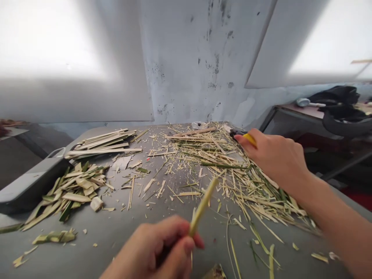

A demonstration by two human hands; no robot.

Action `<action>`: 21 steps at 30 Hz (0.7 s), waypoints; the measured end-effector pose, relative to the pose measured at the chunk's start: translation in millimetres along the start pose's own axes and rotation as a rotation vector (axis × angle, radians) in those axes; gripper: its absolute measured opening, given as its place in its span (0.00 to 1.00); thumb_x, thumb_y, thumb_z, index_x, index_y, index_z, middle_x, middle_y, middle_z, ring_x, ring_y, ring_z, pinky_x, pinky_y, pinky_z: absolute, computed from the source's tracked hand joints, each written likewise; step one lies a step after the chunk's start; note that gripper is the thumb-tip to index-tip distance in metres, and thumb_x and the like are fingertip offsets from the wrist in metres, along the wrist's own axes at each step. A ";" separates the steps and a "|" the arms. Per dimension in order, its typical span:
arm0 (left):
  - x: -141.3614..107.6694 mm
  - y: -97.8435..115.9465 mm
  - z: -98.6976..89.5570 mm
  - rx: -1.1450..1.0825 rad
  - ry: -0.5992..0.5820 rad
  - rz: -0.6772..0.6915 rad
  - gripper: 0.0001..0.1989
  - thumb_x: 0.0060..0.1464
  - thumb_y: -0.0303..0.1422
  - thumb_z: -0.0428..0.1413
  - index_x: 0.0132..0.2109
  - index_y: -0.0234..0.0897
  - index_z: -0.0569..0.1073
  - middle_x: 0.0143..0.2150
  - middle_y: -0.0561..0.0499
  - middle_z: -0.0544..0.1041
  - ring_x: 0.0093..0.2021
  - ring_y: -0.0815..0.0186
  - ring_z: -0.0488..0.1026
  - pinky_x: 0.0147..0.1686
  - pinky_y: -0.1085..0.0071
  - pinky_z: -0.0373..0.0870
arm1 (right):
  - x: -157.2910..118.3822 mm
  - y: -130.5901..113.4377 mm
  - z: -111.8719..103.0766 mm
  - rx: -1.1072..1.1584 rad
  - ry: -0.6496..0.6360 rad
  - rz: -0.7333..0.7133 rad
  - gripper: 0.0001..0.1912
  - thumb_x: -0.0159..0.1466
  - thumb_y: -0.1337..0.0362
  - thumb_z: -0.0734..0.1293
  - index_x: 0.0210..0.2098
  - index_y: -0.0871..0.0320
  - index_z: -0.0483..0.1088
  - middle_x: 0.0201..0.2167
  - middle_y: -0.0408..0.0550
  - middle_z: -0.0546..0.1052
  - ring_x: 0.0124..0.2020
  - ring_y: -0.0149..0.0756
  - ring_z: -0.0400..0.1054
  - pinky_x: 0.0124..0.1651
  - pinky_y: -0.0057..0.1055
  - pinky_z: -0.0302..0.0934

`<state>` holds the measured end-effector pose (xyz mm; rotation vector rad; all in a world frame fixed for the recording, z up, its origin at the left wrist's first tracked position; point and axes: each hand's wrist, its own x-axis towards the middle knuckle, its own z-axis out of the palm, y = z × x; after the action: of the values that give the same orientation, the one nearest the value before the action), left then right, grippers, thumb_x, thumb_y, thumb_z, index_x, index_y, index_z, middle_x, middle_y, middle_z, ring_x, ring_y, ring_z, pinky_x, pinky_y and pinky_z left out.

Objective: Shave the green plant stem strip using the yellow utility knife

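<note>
Your left hand (158, 252) is near the bottom edge, fingers pinched tight on a pale green strip (202, 206) that sticks up and away over the grey table (122, 228). Your right hand (273, 157) is out at the far right, fingers wrapped around a yellow-handled tool (246, 137) sitting in the shavings (232, 170).

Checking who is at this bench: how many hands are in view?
2. The left hand is at the bottom centre, pinching a bamboo strip; the right hand reaches far right, gripping a yellow-handled tool.
</note>
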<state>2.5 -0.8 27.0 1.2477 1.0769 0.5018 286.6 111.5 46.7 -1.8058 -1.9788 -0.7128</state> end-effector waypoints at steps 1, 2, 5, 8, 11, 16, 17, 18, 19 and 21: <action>2.1 -0.8 -0.8 -0.030 0.021 0.030 0.24 0.63 0.54 0.52 0.45 0.36 0.75 0.22 0.58 0.66 0.19 0.73 0.66 0.21 0.78 0.65 | 2.7 2.5 -5.2 0.005 0.028 0.021 0.34 0.73 0.38 0.47 0.31 0.56 0.68 0.14 0.44 0.63 0.15 0.28 0.47 0.25 0.30 0.36; 5.2 -1.7 -2.7 -0.065 0.031 0.059 0.24 0.64 0.54 0.51 0.48 0.36 0.74 0.22 0.58 0.67 0.19 0.72 0.69 0.23 0.76 0.69 | 3.7 1.0 -10.4 0.027 0.047 0.015 0.33 0.73 0.38 0.47 0.32 0.56 0.67 0.15 0.44 0.64 0.15 0.29 0.49 0.25 0.30 0.37; 15.6 -4.6 -10.9 -0.150 0.071 0.155 0.24 0.64 0.51 0.54 0.54 0.35 0.69 0.25 0.59 0.70 0.21 0.71 0.74 0.26 0.74 0.73 | -0.2 -18.2 -19.7 0.175 0.047 -0.150 0.31 0.73 0.38 0.49 0.33 0.54 0.66 0.19 0.43 0.68 0.19 0.32 0.57 0.26 0.30 0.40; 21.6 -5.8 -17.2 -0.193 0.094 0.233 0.23 0.64 0.48 0.55 0.57 0.36 0.66 0.28 0.56 0.73 0.26 0.67 0.77 0.28 0.71 0.77 | -5.7 -35.7 -17.9 0.338 -0.034 -0.336 0.30 0.73 0.38 0.51 0.32 0.55 0.65 0.21 0.42 0.71 0.21 0.32 0.61 0.26 0.30 0.43; 23.6 -3.5 -19.7 -0.143 0.126 0.288 0.17 0.65 0.45 0.55 0.50 0.35 0.68 0.36 0.48 0.76 0.35 0.65 0.77 0.31 0.71 0.79 | -9.3 -42.0 -13.5 0.404 -0.113 -0.422 0.30 0.73 0.38 0.52 0.32 0.56 0.65 0.22 0.42 0.73 0.21 0.32 0.63 0.27 0.30 0.42; 18.1 7.7 -16.2 -0.040 0.157 0.355 0.13 0.66 0.43 0.53 0.44 0.36 0.67 0.34 0.51 0.74 0.30 0.68 0.75 0.28 0.71 0.79 | -22.6 -54.5 -21.9 0.415 -0.130 -0.527 0.31 0.73 0.37 0.51 0.34 0.56 0.68 0.25 0.44 0.76 0.22 0.32 0.65 0.27 0.30 0.41; 14.4 9.7 -13.7 -0.013 0.172 0.370 0.13 0.67 0.43 0.52 0.42 0.37 0.66 0.31 0.54 0.71 0.26 0.69 0.72 0.26 0.71 0.78 | -26.8 -58.4 -25.4 0.415 -0.128 -0.535 0.32 0.73 0.37 0.51 0.34 0.56 0.68 0.24 0.44 0.76 0.22 0.32 0.64 0.27 0.31 0.41; 9.4 11.1 -10.8 0.016 0.199 0.383 0.13 0.67 0.43 0.50 0.40 0.38 0.65 0.28 0.56 0.69 0.23 0.71 0.70 0.24 0.71 0.77 | -31.2 -62.2 -29.1 0.414 -0.127 -0.540 0.32 0.73 0.37 0.51 0.34 0.56 0.68 0.24 0.44 0.76 0.21 0.32 0.64 0.27 0.31 0.40; 3.3 11.9 -7.3 0.049 0.233 0.393 0.13 0.68 0.43 0.49 0.38 0.40 0.63 0.27 0.58 0.66 0.21 0.72 0.68 0.22 0.72 0.75 | -35.9 -65.7 -32.9 0.416 -0.124 -0.542 0.31 0.73 0.38 0.51 0.33 0.56 0.67 0.24 0.44 0.76 0.21 0.31 0.64 0.26 0.31 0.40; -12.4 11.0 0.4 0.130 0.320 0.405 0.14 0.69 0.42 0.47 0.35 0.41 0.62 0.25 0.60 0.65 0.18 0.73 0.65 0.21 0.73 0.71 | -45.6 -71.2 -40.7 0.420 -0.118 -0.547 0.30 0.74 0.39 0.51 0.34 0.56 0.67 0.23 0.44 0.76 0.21 0.31 0.64 0.26 0.31 0.40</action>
<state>-0.2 -7.8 41.9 1.5461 1.1369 0.9783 218.5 47.0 44.4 -1.0930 -2.5026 -0.2949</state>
